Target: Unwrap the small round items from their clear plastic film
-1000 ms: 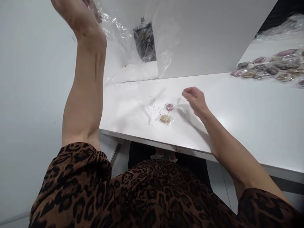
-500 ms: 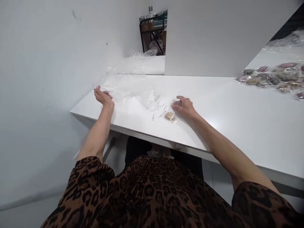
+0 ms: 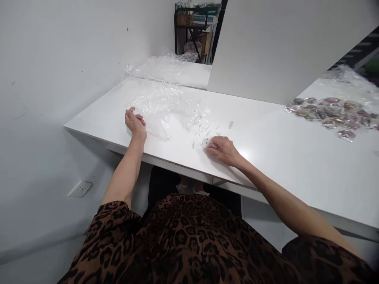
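At the left part of the white table (image 3: pixel 189 154), my left hand (image 3: pixel 134 121) is curled, with pinkish pieces (image 3: pixel 140 117) showing at its fingers; their kind is unclear. My right hand (image 3: pixel 223 150) lies low on the tabletop near the front edge, fingers closed over a small clear-wrapped piece (image 3: pixel 212 146). A pinkish part of it shows at the fingertips, while the palm hides the rest. Between and beyond my hands spreads crumpled clear plastic film (image 3: pixel 166 102).
Several wrapped pieces in pink, tan and brown (image 3: pixel 331 112) lie grouped at the table's far right. A pale upright panel (image 3: pixel 260 51) stands along the back. Behind it is a black shelf rack (image 3: pixel 191 19) with boxes. The wall on the left bears a socket (image 3: pixel 80 189).
My right hand has come nearer the front edge and closed over the wrapped pieces; the tan one beside it is now out of sight. My left hand stays curled. The view has shifted.
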The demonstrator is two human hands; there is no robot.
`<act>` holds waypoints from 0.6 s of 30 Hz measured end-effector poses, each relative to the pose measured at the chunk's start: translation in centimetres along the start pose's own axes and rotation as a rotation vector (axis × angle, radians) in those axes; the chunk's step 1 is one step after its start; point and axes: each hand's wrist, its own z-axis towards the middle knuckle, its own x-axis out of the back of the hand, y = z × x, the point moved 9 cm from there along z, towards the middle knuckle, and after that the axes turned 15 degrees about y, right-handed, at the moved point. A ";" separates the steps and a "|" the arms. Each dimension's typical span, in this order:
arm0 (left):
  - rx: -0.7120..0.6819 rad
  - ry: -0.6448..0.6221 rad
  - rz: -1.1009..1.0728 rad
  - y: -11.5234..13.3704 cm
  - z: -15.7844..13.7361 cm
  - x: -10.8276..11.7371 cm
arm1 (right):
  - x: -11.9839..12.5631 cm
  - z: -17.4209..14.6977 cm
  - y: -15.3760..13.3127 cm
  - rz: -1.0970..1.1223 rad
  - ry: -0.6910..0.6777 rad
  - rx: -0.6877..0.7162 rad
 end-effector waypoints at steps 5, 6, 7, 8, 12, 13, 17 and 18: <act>0.044 -0.019 0.012 0.1 0.0 0.2 | -0.6 -0.6 -0.5 0.043 -0.074 -0.091; 0.052 -0.034 0.015 0.2 -0.1 0.2 | -0.3 -0.8 -0.5 0.057 -0.076 -0.117; 0.059 -0.046 0.011 0.3 -0.2 0.1 | 0.1 -1.0 -0.2 0.074 -0.078 -0.144; 0.065 -0.058 0.004 0.4 -0.3 0.1 | 0.5 -1.3 0.2 0.100 -0.084 -0.174; 0.082 -0.028 -0.044 0.5 -0.2 0.4 | 2.9 -2.6 3.8 0.275 -0.046 -0.325; 0.080 -0.018 -0.049 0.4 -0.1 0.4 | 4.1 -2.7 5.2 0.316 0.001 -0.369; 0.064 -0.025 -0.041 0.1 0.3 0.0 | 12.3 -1.2 13.2 0.368 0.385 -0.609; 0.053 -0.020 -0.041 0.1 0.4 0.0 | 15.5 -1.1 15.8 0.373 0.587 -0.741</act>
